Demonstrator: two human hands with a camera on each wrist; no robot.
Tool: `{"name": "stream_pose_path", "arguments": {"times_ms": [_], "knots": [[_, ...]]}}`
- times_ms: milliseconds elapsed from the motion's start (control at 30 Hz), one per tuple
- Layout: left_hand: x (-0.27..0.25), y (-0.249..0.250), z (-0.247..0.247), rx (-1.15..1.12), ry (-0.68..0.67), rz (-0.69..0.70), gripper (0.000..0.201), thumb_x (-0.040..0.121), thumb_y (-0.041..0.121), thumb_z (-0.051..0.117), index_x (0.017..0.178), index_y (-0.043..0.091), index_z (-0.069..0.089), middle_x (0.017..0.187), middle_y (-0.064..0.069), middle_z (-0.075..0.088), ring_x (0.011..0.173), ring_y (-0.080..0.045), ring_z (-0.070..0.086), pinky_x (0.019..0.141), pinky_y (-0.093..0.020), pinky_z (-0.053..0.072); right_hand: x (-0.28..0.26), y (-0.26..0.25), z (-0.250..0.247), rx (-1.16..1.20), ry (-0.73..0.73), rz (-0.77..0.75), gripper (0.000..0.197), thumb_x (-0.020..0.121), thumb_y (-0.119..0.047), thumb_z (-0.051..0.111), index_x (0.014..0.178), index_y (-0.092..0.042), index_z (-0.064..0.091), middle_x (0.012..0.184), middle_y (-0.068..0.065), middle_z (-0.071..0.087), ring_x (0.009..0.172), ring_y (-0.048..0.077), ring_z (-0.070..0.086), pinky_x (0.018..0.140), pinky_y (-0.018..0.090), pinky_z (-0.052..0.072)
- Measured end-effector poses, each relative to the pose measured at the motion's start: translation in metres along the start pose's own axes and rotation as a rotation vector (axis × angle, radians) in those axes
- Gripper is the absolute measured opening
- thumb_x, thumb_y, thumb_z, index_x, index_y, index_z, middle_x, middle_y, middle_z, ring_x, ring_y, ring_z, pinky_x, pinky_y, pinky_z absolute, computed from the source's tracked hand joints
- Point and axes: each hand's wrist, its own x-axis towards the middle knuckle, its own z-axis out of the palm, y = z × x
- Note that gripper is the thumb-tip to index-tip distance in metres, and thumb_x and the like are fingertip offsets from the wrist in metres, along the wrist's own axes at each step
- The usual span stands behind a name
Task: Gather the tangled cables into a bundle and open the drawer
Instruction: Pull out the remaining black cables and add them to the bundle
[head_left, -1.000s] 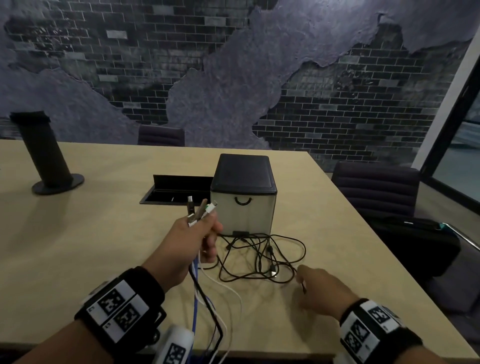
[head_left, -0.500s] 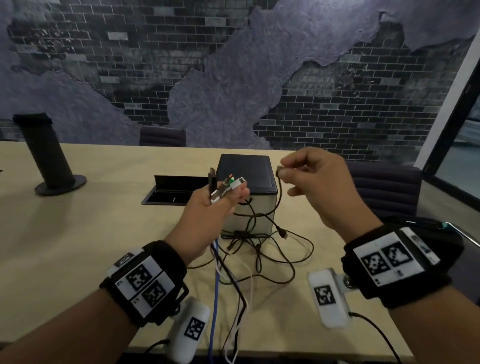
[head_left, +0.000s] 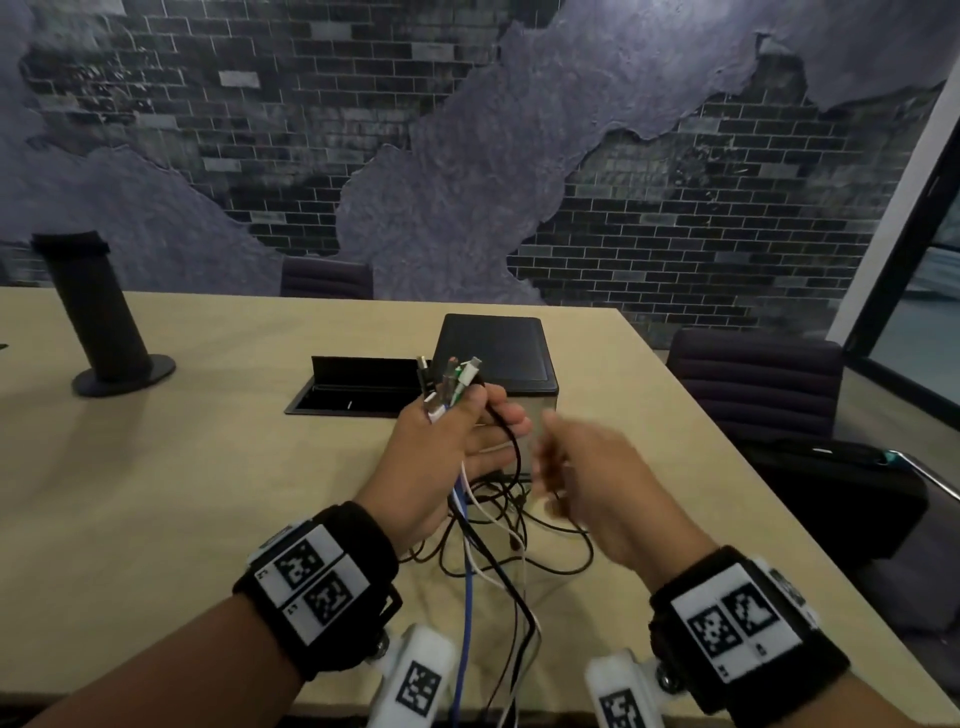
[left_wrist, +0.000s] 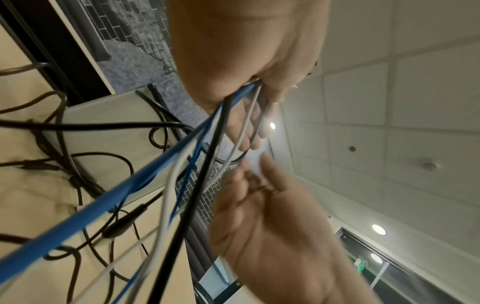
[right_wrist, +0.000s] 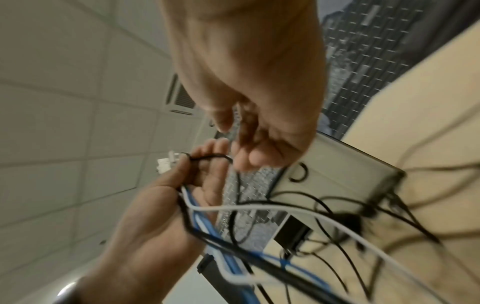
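While your left hand (head_left: 447, 447) grips the gathered plug ends of the cables (head_left: 470, 525) above the surface (head_left: 156, 493), bring the blurred right hand (head_left: 587, 483), whose grip I cannot tell, to the next loose black loop. Feed each strand into the same fist, lifting slack clear of the drawer box (head_left: 496, 358), which is closed behind the tangle.

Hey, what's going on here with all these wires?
A person is gathering cables at a light wooden table. Their left hand holds the plug ends of several blue, white and black cables in one grip, connectors sticking up. The right hand is blurred beside it; what it holds is unclear. More black cable lies tangled before the small grey drawer box with a black top, not yet opened.
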Motion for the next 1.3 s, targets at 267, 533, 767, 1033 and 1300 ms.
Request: {"name": "stream_pose_path", "arguments": {"times_ms": [267, 533, 767, 1033, 1300], "knots": [[-0.018, -0.011, 0.002, -0.136, -0.046, -0.147, 0.031, 0.1, 0.03, 0.049, 0.089, 0.011, 0.07, 0.074, -0.01, 0.07, 0.074, -0.029, 0.069, 0.057, -0.032, 0.058, 0.006, 0.033, 0.017, 0.236, -0.413, 0.5, 0.042, 0.085, -0.056, 0.05, 0.061, -0.023, 0.055, 0.058, -0.006, 0.051, 0.05, 0.009, 0.047, 0.05, 0.02, 0.029], [-0.021, -0.013, -0.008, -0.099, -0.052, -0.105, 0.029, 0.101, 0.025, 0.046, 0.1, 0.004, 0.066, 0.073, -0.012, 0.065, 0.068, -0.027, 0.068, 0.061, -0.039, 0.059, 0.0, 0.046, 0.011, -0.016, -0.3, 0.428, 0.031, 0.099, -0.037, 0.043, 0.08, -0.016, 0.053, 0.063, 0.001, 0.051, 0.053, 0.013, 0.045, 0.051, 0.024, 0.039], [-0.022, -0.015, -0.008, -0.094, -0.106, -0.154, 0.026, 0.102, 0.017, 0.043, 0.106, 0.006, 0.066, 0.084, -0.013, 0.071, 0.084, -0.029, 0.072, 0.075, -0.046, 0.059, -0.002, 0.051, -0.002, 0.009, -0.485, 0.324, 0.018, 0.083, -0.01, 0.058, 0.098, -0.016, 0.065, 0.074, 0.002, 0.059, 0.063, 0.016, 0.057, 0.059, 0.027, 0.043], [-0.025, -0.015, -0.014, 0.038, -0.113, -0.131, 0.025, 0.102, 0.013, 0.044, 0.104, 0.008, 0.068, 0.091, -0.015, 0.075, 0.084, -0.025, 0.071, 0.064, -0.037, 0.051, -0.008, 0.056, 0.01, -0.319, -0.566, 0.025, 0.022, 0.083, -0.034, 0.068, 0.075, -0.014, 0.068, 0.058, -0.005, 0.057, 0.052, 0.006, 0.046, 0.051, 0.021, 0.03], [-0.028, -0.011, -0.014, -0.255, -0.056, -0.202, 0.03, 0.101, 0.02, 0.041, 0.09, 0.006, 0.065, 0.062, -0.008, 0.053, 0.055, -0.023, 0.056, 0.058, -0.035, 0.053, 0.002, 0.058, 0.019, 0.5, -0.654, 0.277, 0.034, 0.076, 0.0, 0.05, 0.104, -0.016, 0.058, 0.1, 0.008, 0.064, 0.09, 0.023, 0.059, 0.083, 0.037, 0.042]]}}
